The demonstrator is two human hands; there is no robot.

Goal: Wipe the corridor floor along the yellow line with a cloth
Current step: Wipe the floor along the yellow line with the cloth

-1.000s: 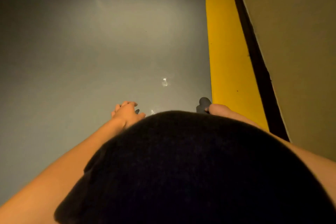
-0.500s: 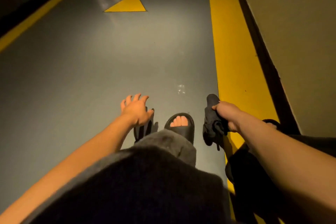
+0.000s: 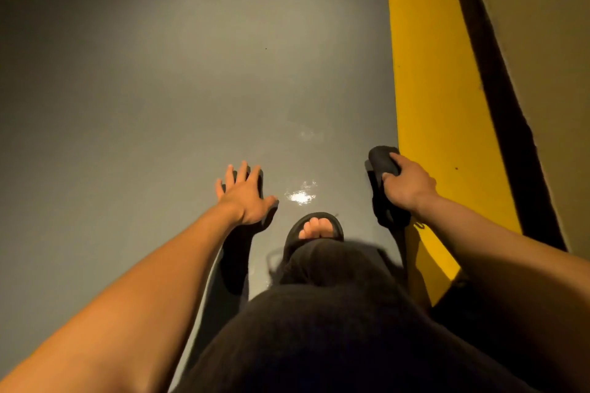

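**Cloth raised beside the line's edge**

Since half a second ago, the left hand (image 3: 244, 198) has spread its fingers flat and straight, holding nothing. Curled right hand (image 3: 407, 185) fingers grip the dark cloth (image 3: 381, 166), which hangs from them just left of the yellow line (image 3: 434, 89) edge. Beyond both sets of fingertips lies open grey floor (image 3: 159, 89); a sandal (image 3: 316, 230) sits between the hands.

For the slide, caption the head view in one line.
Right hand grips a dark cloth beside the yellow line; left hand spread open over the grey floor.
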